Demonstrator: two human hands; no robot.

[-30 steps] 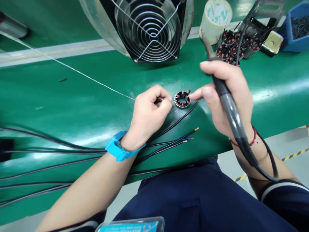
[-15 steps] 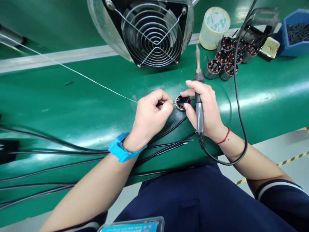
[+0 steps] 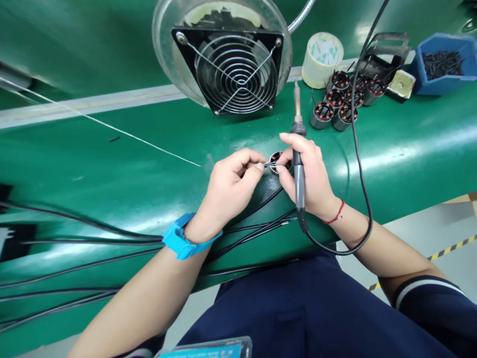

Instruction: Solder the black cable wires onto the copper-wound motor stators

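Observation:
My left hand (image 3: 234, 184), with a blue strap on its wrist, pinches the end of a black cable whose thin coloured wires (image 3: 270, 164) poke out past the fingertips. These wires lie at the near side of a small ring-shaped motor stator (image 3: 276, 157) with copper windings, partly hidden by my fingers. A soldering iron (image 3: 299, 184) is held in my right hand (image 3: 315, 174), its bare tip pointing away from me. Thumb and forefinger of that hand close in on the wires at the stator. A thin pale solder wire (image 3: 149, 143) ends left of my left hand.
A fan with a wire guard (image 3: 241, 82) stands behind my hands. At the back right are several motor stators (image 3: 322, 115), a tape roll (image 3: 312, 69), a sponge box (image 3: 402, 85) and a blue bin (image 3: 434, 84) of small black pieces. Black cables (image 3: 93, 243) cross the left bench.
The right thumb and forefinger have shifted from around the stator to the wires at its left. The solder wire's end now shows apart from my left hand. The view has moved slightly.

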